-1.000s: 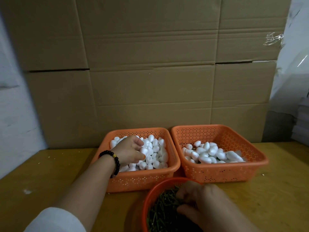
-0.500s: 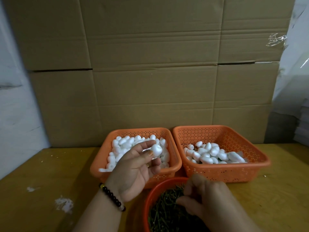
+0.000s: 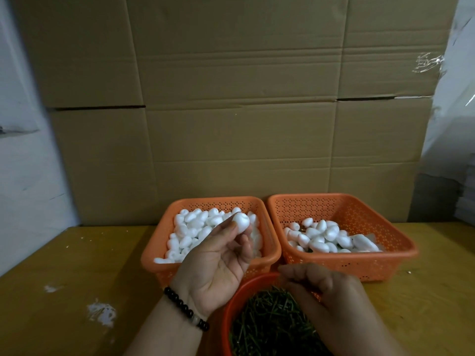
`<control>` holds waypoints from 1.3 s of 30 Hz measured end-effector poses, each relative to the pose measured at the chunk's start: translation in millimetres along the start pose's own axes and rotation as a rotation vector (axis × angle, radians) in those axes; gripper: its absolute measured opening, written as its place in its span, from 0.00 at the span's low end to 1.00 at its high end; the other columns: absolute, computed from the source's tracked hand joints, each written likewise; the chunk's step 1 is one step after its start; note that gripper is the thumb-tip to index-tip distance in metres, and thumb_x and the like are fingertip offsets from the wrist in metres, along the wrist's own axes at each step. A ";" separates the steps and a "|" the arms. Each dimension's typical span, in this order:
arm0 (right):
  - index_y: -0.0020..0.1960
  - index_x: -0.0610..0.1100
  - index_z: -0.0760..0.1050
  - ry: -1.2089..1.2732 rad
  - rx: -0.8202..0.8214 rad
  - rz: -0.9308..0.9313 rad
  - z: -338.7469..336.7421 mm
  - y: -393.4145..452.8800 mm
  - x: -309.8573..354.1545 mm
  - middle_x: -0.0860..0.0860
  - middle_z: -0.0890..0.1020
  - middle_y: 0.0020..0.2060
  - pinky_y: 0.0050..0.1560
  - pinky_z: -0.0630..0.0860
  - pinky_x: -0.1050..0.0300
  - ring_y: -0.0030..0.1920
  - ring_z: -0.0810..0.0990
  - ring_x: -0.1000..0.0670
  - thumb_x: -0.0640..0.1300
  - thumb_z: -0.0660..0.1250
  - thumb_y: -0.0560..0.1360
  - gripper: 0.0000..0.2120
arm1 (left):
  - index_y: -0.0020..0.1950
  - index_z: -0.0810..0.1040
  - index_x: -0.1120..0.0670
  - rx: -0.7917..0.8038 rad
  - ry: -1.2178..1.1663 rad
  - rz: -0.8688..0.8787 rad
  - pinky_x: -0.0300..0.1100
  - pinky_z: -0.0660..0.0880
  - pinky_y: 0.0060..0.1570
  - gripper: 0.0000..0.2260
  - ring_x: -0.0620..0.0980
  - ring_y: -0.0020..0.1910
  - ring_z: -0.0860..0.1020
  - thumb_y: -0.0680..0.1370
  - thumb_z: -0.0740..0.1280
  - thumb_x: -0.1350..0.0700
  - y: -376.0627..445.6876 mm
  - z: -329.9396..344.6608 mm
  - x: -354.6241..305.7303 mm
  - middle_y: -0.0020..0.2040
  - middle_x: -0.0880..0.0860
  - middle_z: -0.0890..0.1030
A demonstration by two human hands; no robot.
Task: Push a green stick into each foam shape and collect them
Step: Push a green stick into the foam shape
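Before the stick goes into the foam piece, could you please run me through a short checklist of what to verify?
1. White foam shape pinched in the left hand fingertips: ok.
2. Green stick gripped by the right hand: cannot tell, the fingers hide it.
3. Round red bowl of green sticks under the right hand: ok.
4. Left orange plastic basket stocked with foam shapes: ok.
5. Right orange plastic basket has room: ok.

Two orange baskets (image 3: pixel 341 260), one red bowl (image 3: pixel 232 301), two hands (image 3: pixel 218 263), one bracelet (image 3: pixel 186 310)
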State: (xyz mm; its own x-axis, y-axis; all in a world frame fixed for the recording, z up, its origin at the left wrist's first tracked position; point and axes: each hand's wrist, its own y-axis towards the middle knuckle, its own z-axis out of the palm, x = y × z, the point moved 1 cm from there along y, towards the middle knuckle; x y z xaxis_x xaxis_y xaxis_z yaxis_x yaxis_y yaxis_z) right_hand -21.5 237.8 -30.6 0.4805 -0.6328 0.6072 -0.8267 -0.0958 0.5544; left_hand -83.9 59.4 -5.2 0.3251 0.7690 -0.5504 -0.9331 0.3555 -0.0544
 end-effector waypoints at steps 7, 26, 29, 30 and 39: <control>0.49 0.58 0.83 0.047 -0.050 -0.101 -0.8 0.1 -0.5 0.64 0.84 0.41 0.40 0.77 0.71 0.40 0.82 0.65 0.38 0.74 0.69 0.16 | 0.50 0.79 0.63 0.065 0.010 0.100 0.47 0.81 0.47 0.13 0.58 0.52 0.82 0.66 0.68 0.70 -0.6 1.8 4.2 0.51 0.62 0.83; 0.47 0.56 0.81 0.438 -0.169 0.093 -2.3 2.4 0.0 0.52 0.86 0.37 0.44 0.81 0.54 0.40 0.85 0.52 0.50 0.68 0.67 0.09 | 0.57 0.76 0.59 0.078 0.495 0.266 0.39 0.77 0.36 0.19 0.48 0.40 0.81 0.67 0.72 0.66 -6.3 3.3 21.9 0.46 0.55 0.83; 0.44 0.47 0.83 0.596 -0.152 0.178 -1.3 4.3 -2.2 0.46 0.86 0.38 0.46 0.82 0.55 0.42 0.85 0.46 0.43 0.68 0.68 0.07 | 0.58 0.76 0.60 0.099 0.458 0.218 0.39 0.77 0.37 0.17 0.48 0.40 0.80 0.69 0.68 0.65 -6.7 4.6 24.2 0.48 0.58 0.83; 0.45 0.45 0.83 0.636 -0.145 0.204 -1.2 4.7 -2.5 0.45 0.86 0.38 0.45 0.81 0.57 0.43 0.85 0.46 0.39 0.68 0.69 0.07 | 0.59 0.76 0.60 0.110 0.440 0.193 0.40 0.78 0.38 0.18 0.48 0.40 0.80 0.69 0.67 0.65 -7.3 4.6 24.3 0.49 0.59 0.83; 0.47 0.44 0.81 0.580 -0.176 0.193 -3.9 3.8 -0.2 0.47 0.86 0.38 0.45 0.82 0.56 0.42 0.86 0.48 0.41 0.68 0.68 0.08 | 0.60 0.76 0.63 0.119 0.146 -0.067 0.44 0.80 0.38 0.16 0.52 0.41 0.82 0.73 0.64 0.66 -8.0 6.0 28.6 0.52 0.62 0.82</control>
State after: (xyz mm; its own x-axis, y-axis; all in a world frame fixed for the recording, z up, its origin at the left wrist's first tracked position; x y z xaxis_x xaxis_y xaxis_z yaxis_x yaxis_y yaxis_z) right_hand -23.6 240.6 -26.4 0.4486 -0.1026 0.8878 -0.8775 0.1379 0.4593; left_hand -66.2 81.7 -15.5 0.3523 0.6593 -0.6643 -0.8825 0.4703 -0.0012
